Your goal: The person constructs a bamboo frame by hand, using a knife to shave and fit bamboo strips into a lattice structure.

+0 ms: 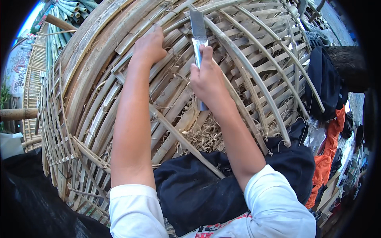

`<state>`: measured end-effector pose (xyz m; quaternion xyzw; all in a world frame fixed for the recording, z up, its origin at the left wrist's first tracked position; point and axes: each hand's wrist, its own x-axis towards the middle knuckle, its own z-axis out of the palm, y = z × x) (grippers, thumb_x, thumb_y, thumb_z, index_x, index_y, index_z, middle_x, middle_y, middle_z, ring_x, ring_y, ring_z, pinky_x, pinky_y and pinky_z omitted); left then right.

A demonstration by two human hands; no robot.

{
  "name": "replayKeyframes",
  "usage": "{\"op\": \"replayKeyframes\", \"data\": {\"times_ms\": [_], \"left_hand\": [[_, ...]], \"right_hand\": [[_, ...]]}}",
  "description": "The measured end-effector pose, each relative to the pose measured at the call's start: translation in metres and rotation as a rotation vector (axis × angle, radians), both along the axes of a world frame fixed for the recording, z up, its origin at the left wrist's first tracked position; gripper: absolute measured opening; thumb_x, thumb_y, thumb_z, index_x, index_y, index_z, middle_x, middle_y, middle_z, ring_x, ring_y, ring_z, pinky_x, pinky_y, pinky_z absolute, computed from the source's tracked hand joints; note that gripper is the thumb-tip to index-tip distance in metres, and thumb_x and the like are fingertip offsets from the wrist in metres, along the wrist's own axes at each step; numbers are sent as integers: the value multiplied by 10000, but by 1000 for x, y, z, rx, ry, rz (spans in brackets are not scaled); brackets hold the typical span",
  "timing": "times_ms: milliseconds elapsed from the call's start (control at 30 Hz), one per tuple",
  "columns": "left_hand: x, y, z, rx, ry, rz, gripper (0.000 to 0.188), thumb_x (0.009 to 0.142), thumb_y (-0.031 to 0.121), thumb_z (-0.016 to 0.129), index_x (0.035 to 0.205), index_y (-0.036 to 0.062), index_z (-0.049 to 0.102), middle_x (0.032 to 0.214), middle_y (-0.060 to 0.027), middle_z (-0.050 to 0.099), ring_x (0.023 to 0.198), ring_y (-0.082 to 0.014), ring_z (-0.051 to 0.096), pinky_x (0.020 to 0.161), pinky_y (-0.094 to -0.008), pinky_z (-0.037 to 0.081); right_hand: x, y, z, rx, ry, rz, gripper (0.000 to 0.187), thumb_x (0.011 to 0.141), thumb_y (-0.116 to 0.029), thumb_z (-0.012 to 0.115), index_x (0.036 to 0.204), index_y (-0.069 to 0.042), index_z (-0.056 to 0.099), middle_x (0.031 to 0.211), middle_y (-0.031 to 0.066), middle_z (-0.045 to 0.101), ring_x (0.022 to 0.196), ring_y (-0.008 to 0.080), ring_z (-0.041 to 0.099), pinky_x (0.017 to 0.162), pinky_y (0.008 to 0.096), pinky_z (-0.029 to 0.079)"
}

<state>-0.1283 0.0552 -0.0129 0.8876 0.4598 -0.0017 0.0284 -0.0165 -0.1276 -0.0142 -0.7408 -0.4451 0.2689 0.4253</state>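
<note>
My right hand [208,77] is closed round the silver-wrapped handle of a knife [197,24]. Its broad, square-ended grey blade points away from me, beside a split bamboo strip [177,24]. My left hand [150,47] is to the left of the blade, fingers curled over this pale strip, which curves off to the far right. Part of that grip is hidden behind the hand. Under both hands lie many long split bamboo pieces [168,85]. Curly bamboo shavings [208,133] are heaped below my right hand, and dark cloth [198,190] covers my lap.
A woven bamboo lattice [254,51] spreads to the right, with long curved strips across it. Another lattice [55,115] stands at the left. Green bamboo poles [73,10] are stacked at the far left. Orange cloth [327,154] and a dark bundle [322,83] are at the right.
</note>
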Motion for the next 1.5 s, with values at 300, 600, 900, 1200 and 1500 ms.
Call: {"op": "replayKeyframes", "data": {"times_ms": [300, 600, 900, 1200, 1500], "left_hand": [[0, 2, 5, 45, 30, -4, 596, 769, 92, 651, 1313, -26, 439, 1096, -240, 689, 1056, -378, 663, 906, -452, 532], [2, 3, -5, 135, 3, -74, 592, 753, 94, 671, 1284, -32, 443, 1091, -246, 685, 1055, -391, 659, 902, -465, 531], [-5, 0, -6, 126, 31, -59, 582, 744, 68, 726, 1245, -27, 445, 1027, -236, 700, 988, -387, 681, 853, -455, 556], [2, 3, -4, 117, 13, -40, 486, 764, 25, 630, 1216, -24, 456, 1016, -257, 695, 977, -418, 675, 846, -481, 547], [1, 5, 0, 104, 88, -13, 496, 769, 73, 680, 1208, -14, 465, 1042, -250, 695, 999, -411, 674, 856, -475, 545]], "right_hand": [[-4, 2, 4, 249, 62, -70, 436, 949, -108, 483, 1337, 30, 339, 915, 336, 631, 851, 506, 634, 753, 571, 482], [11, 0, 11, -72, -27, 6, 431, 947, -119, 510, 1315, 22, 334, 948, 348, 629, 882, 524, 620, 797, 573, 471], [-18, -64, -4, 198, 208, 78, 462, 958, -99, 522, 1354, -23, 297, 1118, 375, 575, 992, 542, 592, 862, 565, 459], [3, -27, 8, 371, 200, -43, 438, 956, -91, 512, 1329, -9, 298, 1033, 368, 607, 900, 507, 638, 788, 564, 477], [10, 13, 7, 409, 8, -53, 402, 975, -173, 504, 1315, -36, 339, 829, 324, 642, 789, 524, 636, 731, 575, 466]]}}
